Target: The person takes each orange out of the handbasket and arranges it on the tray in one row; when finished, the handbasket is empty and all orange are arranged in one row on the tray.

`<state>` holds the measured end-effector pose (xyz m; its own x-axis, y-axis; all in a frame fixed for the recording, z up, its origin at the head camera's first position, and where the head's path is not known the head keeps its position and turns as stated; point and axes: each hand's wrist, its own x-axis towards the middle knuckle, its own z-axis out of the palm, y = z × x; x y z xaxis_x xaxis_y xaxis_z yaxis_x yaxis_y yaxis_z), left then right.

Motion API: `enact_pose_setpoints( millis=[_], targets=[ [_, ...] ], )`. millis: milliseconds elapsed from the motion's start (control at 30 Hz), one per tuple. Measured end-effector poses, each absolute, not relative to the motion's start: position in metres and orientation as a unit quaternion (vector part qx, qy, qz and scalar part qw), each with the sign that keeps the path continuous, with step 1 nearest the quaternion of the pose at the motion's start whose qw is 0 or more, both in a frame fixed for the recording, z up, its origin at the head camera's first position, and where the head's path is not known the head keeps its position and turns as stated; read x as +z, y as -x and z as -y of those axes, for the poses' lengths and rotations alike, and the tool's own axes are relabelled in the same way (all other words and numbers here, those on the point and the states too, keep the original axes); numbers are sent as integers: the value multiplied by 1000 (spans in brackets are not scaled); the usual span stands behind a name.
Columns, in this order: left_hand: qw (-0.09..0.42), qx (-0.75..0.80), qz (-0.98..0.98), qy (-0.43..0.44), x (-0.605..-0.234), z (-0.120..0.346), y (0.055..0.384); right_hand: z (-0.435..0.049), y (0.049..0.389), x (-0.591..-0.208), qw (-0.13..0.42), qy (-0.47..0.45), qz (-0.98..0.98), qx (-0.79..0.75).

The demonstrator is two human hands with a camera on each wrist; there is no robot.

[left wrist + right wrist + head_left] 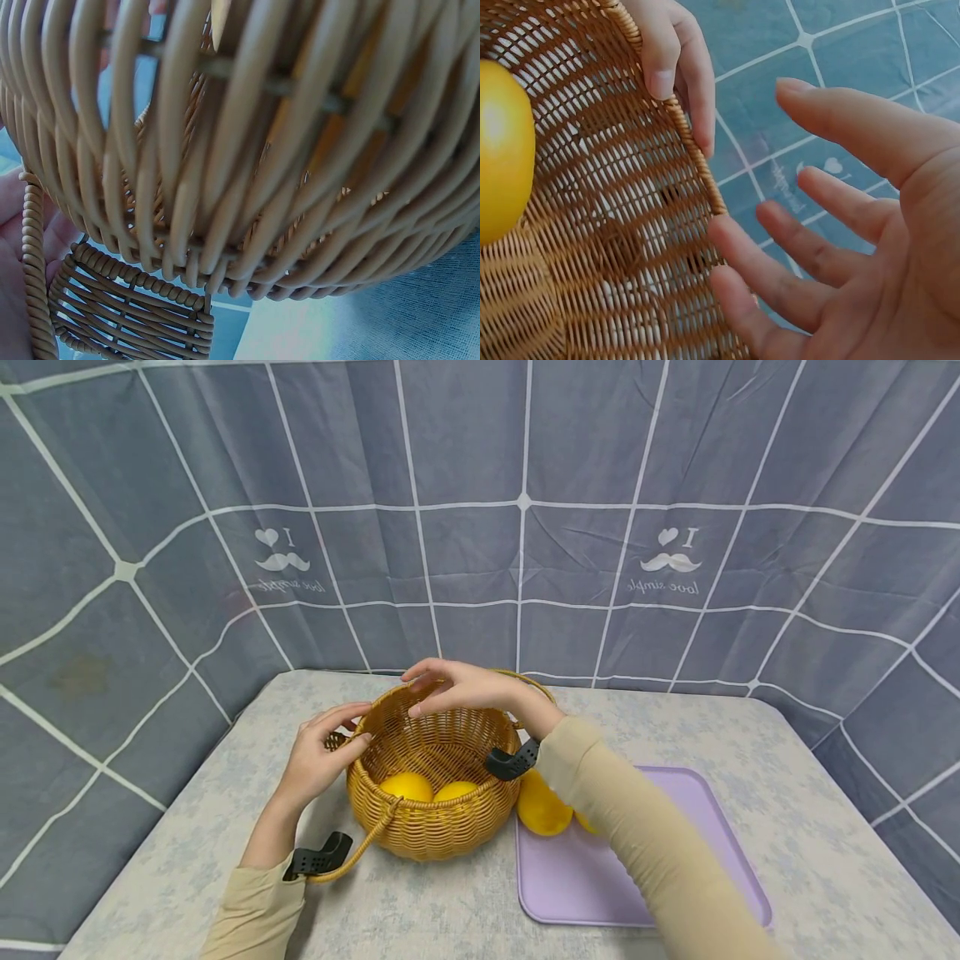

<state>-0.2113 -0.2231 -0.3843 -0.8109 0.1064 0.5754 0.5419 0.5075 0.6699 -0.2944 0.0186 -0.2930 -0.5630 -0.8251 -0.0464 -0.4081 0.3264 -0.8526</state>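
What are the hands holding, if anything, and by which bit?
The left hand holds the wicker basket by its rim, on the left side. The right hand holds nothing.

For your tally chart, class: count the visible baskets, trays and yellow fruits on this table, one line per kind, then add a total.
Wicker basket: 1
Lilac tray: 1
Yellow fruits: 4 visible (2 in the basket, 2 at the tray; the right sleeve may hide more)
Total: 6

A gridded blue-grey curtain (472, 560), perhaps stained at left, backs a mottled tabletop (420, 910).
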Motion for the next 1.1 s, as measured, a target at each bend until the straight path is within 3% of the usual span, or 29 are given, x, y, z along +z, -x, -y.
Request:
enact_pose_setpoints(
  millis=[567, 1100],
  targets=[
    [232, -462, 833, 197, -352, 207, 188, 14, 300, -323, 360, 434, -756, -333],
    [240, -460, 831, 201, -382, 223, 212, 17, 303, -342, 388, 457, -728, -332]
  ],
)
